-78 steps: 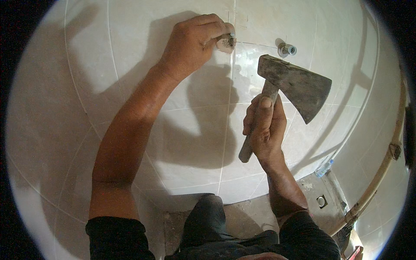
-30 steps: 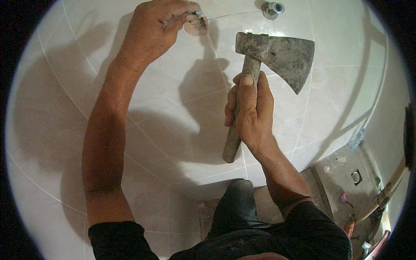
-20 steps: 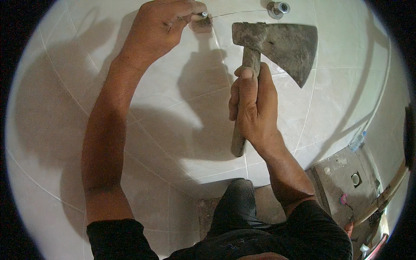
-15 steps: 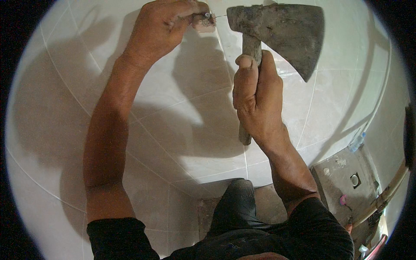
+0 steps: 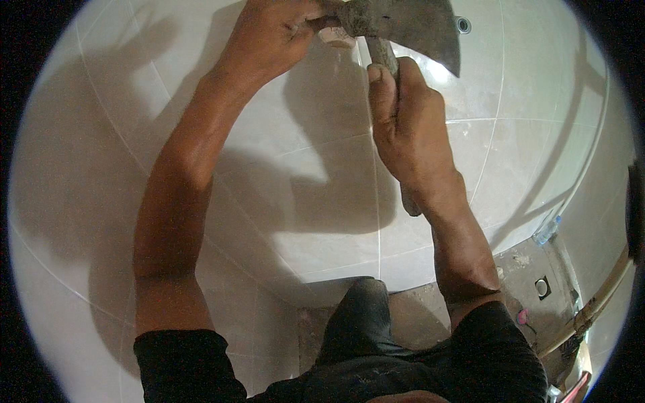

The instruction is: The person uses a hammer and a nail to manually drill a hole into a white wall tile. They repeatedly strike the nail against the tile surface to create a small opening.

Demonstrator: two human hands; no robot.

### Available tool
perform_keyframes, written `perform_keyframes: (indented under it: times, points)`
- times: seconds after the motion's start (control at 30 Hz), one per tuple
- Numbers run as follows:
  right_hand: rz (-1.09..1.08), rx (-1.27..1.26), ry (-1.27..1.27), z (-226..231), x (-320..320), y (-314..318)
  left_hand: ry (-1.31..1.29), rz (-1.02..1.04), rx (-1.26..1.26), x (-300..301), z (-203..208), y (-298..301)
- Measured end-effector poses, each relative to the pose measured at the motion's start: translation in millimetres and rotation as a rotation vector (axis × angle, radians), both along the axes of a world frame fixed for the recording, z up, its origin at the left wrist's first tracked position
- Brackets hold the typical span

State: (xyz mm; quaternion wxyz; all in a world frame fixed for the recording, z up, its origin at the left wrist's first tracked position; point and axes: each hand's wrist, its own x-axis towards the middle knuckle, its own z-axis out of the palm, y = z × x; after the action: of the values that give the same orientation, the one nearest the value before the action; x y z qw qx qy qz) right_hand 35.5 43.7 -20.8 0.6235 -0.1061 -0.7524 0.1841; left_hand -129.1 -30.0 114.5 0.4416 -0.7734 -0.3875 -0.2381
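My right hand (image 5: 413,124) is closed round the wooden handle of a hatchet (image 5: 420,30), up near its dark, worn metal head. The blade faces right, and the blunt back of the head is at the fingers of my left hand (image 5: 282,30), by the tiled wall. Those fingers are pinched on a thin metal rod, whose round end showed a moment ago; the hatchet head now mostly hides it. Whether metal touches metal I cannot tell. Just below the fingers is a rough, pinkish broken patch (image 5: 337,38) in the tile.
A round metal pipe fitting (image 5: 463,25) sits in the wall right of the blade. Below right, the rough floor has a square drain (image 5: 542,288), a small pink object (image 5: 523,316) and a clear plastic bottle (image 5: 547,230). A long pole (image 5: 584,316) slants along the right side.
The hatchet head has swung left and up to my left hand, uncovering the pipe fitting. My left hand stays near the broken patch; the whole view has shifted slightly.
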Motion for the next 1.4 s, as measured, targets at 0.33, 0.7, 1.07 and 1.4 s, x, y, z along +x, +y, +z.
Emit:
perform_keyframes:
  times: [0.33, 0.7, 1.07, 1.4]
  points:
    - [0.112, -0.038, 0.122, -3, 0, -6, 0.024, -0.001, 0.055, -7, 0, 1]
    - [0.057, -0.016, 0.083, 0, -8, 4, 0.001, -0.047, 0.088, -4, -1, 10]
    - [0.322, -0.221, 0.155, -45, 11, 3, -0.467, -0.025, -0.194, 15, -12, -2]
    - [0.318, -0.21, 0.097, -36, 9, 6, -0.174, 0.143, -0.085, 19, -6, -5]
